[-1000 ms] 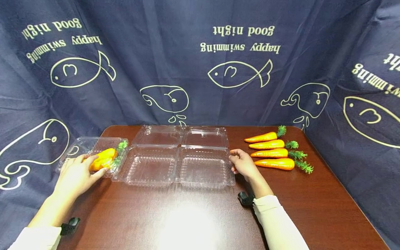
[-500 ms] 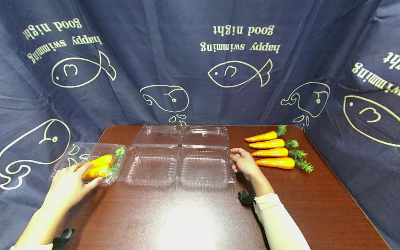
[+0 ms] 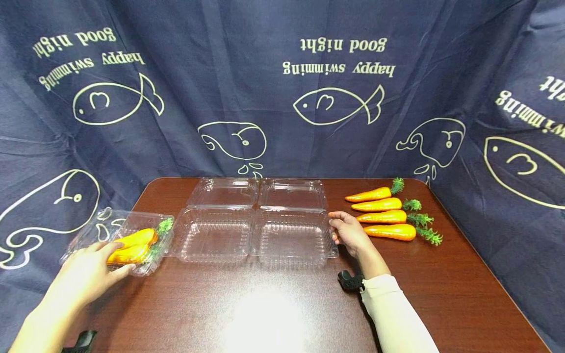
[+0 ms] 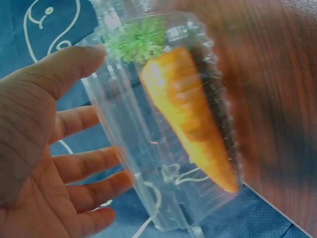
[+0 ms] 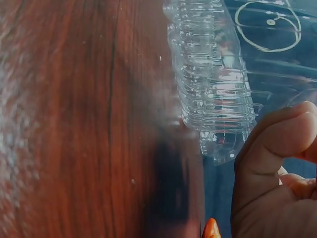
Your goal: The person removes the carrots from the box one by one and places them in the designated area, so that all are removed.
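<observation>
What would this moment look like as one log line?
left hand: touches closed clamshell holding carrots | right hand: at open clamshell edge | loose carrots: four, table right

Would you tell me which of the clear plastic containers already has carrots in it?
The closed container at the table's left edge, under the left hand; the two joined open ones hold nothing.
</observation>
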`<action>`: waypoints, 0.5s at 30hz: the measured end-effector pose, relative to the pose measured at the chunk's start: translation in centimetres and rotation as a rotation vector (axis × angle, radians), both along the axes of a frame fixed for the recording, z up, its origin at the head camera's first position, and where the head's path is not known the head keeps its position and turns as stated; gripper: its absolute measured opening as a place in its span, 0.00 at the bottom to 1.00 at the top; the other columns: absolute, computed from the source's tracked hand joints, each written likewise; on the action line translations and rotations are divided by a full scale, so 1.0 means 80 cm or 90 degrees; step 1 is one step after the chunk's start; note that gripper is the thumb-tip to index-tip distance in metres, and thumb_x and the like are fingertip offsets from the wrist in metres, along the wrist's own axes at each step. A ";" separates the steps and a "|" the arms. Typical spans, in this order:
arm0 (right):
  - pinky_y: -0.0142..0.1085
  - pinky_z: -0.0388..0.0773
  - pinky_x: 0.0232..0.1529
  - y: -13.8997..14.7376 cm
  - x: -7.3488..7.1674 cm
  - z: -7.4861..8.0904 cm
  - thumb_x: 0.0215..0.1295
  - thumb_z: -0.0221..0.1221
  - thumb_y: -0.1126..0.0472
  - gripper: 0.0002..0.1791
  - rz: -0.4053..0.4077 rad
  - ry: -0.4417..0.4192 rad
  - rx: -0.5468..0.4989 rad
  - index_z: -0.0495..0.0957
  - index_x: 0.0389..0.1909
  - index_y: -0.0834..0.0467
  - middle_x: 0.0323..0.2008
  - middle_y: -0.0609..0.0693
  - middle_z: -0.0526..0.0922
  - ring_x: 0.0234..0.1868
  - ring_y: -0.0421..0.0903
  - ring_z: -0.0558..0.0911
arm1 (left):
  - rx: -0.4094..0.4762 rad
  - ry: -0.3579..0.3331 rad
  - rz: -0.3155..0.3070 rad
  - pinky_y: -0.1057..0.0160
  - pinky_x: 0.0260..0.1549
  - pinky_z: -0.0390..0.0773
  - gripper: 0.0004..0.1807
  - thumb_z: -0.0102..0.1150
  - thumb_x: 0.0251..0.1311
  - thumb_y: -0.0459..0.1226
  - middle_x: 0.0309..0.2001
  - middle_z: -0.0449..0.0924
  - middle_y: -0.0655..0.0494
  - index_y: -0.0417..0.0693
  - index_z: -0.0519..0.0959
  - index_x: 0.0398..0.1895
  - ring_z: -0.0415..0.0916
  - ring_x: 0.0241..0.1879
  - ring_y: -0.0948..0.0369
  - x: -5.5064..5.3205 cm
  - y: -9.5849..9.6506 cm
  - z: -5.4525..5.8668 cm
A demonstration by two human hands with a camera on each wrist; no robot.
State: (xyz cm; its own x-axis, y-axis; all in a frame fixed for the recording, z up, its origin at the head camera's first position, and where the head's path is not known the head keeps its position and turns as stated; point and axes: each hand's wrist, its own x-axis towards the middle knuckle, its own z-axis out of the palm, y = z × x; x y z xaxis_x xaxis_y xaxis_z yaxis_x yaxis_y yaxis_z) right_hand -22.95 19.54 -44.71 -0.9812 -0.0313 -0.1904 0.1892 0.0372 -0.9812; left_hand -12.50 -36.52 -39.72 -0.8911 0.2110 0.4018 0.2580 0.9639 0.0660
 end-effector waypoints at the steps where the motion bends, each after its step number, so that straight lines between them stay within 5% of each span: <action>1: 0.23 0.68 0.14 0.001 0.000 0.000 0.73 0.45 0.69 0.20 0.001 -0.002 -0.002 0.61 0.63 0.71 0.27 0.50 0.68 0.16 0.35 0.67 | -0.001 -0.007 0.002 0.32 0.32 0.71 0.30 0.77 0.35 0.45 0.40 0.78 0.31 0.38 0.80 0.43 0.76 0.35 0.28 0.002 0.000 0.001; 15: 0.23 0.64 0.14 0.007 0.004 -0.001 0.71 0.44 0.71 0.20 0.002 0.016 -0.032 0.61 0.62 0.74 0.26 0.48 0.66 0.15 0.34 0.65 | -0.024 -0.090 0.008 0.31 0.29 0.73 0.33 0.77 0.38 0.47 0.38 0.77 0.28 0.38 0.78 0.47 0.76 0.32 0.29 0.016 -0.003 0.013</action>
